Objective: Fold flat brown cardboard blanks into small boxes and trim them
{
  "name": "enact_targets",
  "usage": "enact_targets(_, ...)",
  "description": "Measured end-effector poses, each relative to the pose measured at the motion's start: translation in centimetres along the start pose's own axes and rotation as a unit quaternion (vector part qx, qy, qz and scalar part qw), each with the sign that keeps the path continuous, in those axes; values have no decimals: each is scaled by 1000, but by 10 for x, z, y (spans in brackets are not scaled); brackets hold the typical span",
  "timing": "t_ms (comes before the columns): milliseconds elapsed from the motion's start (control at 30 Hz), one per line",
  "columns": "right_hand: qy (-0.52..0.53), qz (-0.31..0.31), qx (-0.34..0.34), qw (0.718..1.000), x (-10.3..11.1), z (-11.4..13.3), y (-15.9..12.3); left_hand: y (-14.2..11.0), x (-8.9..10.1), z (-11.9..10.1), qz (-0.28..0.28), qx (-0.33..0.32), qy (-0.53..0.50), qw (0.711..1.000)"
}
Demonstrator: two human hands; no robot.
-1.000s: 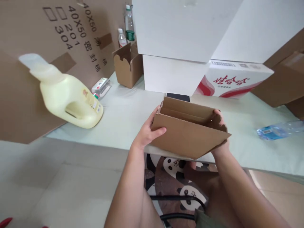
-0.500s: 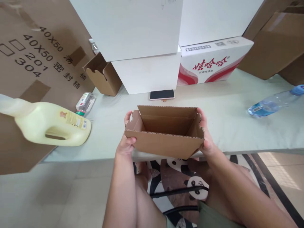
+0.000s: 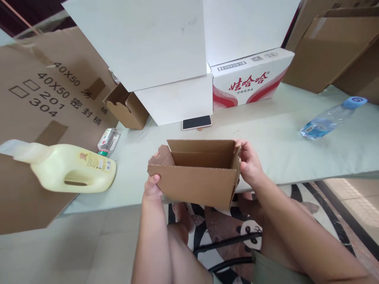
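Note:
A brown cardboard box [image 3: 192, 183], its top uncovered, is held at the table's front edge between both my hands. My left hand [image 3: 153, 186] grips its left end, thumb on the near wall and the other fingers mostly hidden behind the notched end flap. At the opposite end, my right hand [image 3: 248, 161] has its fingers bent over the notched edge and the far corner. The near wall tilts down toward me, and the box's floor is hidden from view.
Behind the box lies a phone [image 3: 197, 122] before stacked white boxes [image 3: 174, 102]. A yellow jug [image 3: 74, 167], a small bottle [image 3: 108, 141] and another small carton [image 3: 127, 112] are at left. A water bottle [image 3: 331, 118] lies at right on the cloth-covered table [image 3: 272, 146].
My right hand has shifted its hold, with its fingers now bent over the box's right end. The box sits slightly lower and further left in view, and the whole view has turned a little.

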State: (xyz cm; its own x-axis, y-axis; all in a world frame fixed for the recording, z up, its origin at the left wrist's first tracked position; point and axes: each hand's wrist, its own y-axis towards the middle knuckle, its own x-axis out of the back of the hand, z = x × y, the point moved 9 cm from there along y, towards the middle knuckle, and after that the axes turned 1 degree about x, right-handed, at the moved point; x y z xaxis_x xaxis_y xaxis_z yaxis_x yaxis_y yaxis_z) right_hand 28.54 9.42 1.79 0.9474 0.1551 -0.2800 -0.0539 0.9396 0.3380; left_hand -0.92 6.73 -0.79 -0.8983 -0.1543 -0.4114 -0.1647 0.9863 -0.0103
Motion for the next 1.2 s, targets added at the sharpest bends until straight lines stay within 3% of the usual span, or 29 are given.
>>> enact_targets(133,-2,13,14,1000,0,1,1,2,5,3,6,2,-5,1000)
enact_targets(333,-67,-36,-24,997,12,-11,-1,1,16,11,-17,2,-5,1000)
enact_targets(833,-32,-40,-67,996,7,-17,-5,-2,-3,5,-9,9,-20,1000)
enact_targets(1000,27,39,-52,998,-8,-13,-9,0,4,6,-14,9,-16,1000)
enact_targets(1100,8,93,-48,995,-16,-11,-10,0,7,4,-23,-6,-12,1000)
enact_targets(1200,-19,106,-52,993,-17,-13,-10,0,6,-1,-28,-35,-21,999)
